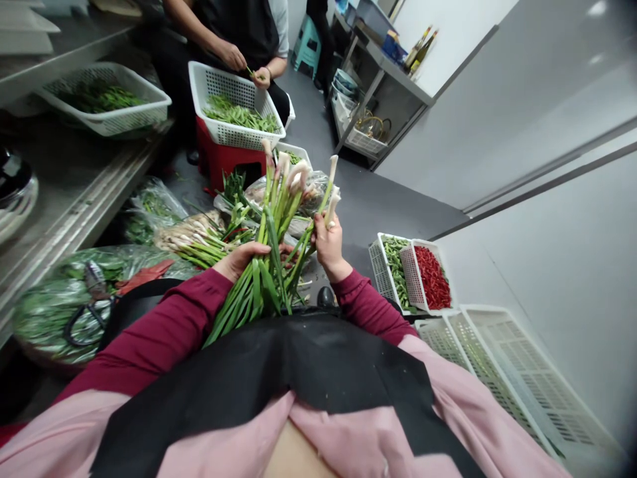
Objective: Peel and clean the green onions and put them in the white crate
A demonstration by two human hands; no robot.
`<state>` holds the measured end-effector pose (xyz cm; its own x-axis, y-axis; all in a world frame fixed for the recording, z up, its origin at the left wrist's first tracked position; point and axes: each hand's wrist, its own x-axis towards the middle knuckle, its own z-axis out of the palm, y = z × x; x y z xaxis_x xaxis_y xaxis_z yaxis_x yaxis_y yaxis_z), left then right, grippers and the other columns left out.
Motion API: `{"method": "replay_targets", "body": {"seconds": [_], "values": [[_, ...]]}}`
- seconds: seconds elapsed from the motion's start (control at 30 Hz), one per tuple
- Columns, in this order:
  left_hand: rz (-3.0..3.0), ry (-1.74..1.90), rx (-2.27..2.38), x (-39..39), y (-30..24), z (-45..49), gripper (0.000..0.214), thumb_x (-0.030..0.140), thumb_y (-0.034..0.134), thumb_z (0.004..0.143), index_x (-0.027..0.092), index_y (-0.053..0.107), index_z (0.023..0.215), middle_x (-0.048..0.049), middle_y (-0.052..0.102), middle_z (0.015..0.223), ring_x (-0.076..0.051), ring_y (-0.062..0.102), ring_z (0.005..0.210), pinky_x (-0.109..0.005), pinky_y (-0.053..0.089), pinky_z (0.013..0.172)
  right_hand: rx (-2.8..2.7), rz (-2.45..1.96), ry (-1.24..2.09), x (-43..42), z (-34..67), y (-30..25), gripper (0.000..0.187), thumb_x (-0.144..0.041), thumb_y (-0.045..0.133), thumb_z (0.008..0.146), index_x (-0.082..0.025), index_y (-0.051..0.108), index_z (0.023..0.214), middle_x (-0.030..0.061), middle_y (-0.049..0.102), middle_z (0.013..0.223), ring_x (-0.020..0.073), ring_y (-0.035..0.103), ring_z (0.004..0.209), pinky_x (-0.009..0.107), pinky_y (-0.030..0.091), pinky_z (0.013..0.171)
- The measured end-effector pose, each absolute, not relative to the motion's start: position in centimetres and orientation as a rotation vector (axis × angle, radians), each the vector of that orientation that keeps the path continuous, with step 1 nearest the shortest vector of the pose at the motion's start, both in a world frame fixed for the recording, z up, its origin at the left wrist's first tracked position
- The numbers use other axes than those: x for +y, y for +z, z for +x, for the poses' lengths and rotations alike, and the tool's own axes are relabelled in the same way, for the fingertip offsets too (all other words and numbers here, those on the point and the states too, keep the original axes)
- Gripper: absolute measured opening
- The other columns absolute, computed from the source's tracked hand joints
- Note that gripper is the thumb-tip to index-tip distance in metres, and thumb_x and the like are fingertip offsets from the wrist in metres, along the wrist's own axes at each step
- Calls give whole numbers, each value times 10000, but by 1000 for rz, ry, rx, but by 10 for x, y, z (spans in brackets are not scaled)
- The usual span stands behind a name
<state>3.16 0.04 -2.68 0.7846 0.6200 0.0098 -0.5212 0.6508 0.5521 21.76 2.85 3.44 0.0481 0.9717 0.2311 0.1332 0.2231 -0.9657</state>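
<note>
My left hand (243, 257) is wrapped round a bunch of green onions (271, 226), gripping the green stalks near their middle, with the white root ends pointing up and away. My right hand (328, 242) is closed on one or two stalks at the right side of the same bunch, just below their white tips. The leaves hang down over my black apron (298, 372). More green onions (199, 242) lie on the floor to the left of my hands.
A seated person (239, 40) ahead picks at green pods over a white basket (233, 106) on a red stool. Baskets of red chillies (430, 275) and green pods stand right. Empty white baskets (517, 378) lie near right. Scissors (89, 305) rest on bagged greens, left.
</note>
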Motion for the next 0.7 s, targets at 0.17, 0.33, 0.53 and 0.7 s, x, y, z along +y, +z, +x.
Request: {"method": "replay_targets", "body": {"seconds": [0.17,0.33,0.53,0.7], "values": [[546,615,184,-5,-20,35,356,291,611,622,95,657,915,-164,704,945,-328,665,898,-441,522,817,-1304,-1103,939,26,209,37,300,-498,504,853,-220,390,865,-54,563,669,35,404,392,185,326,382],[527,613,195,-11,-7,33,412,289,634,590,120,634,966,-142,707,902,-317,676,852,-415,551,750,-1320,-1055,974,26,208,36,279,-486,497,861,-222,413,892,-48,555,654,51,427,400,196,335,384],[462,664,312,-11,-3,29,387,218,636,589,101,643,957,-122,710,769,-292,690,741,-350,571,608,-1412,-1203,687,37,229,22,239,-445,475,877,-212,509,916,-45,479,581,92,449,489,221,400,499],[388,801,542,-9,-3,31,335,137,595,609,75,678,928,-107,712,698,-256,686,615,-338,567,530,-1580,-1362,233,48,247,21,248,-405,450,880,-183,559,902,21,558,690,148,537,659,282,448,665]]}}
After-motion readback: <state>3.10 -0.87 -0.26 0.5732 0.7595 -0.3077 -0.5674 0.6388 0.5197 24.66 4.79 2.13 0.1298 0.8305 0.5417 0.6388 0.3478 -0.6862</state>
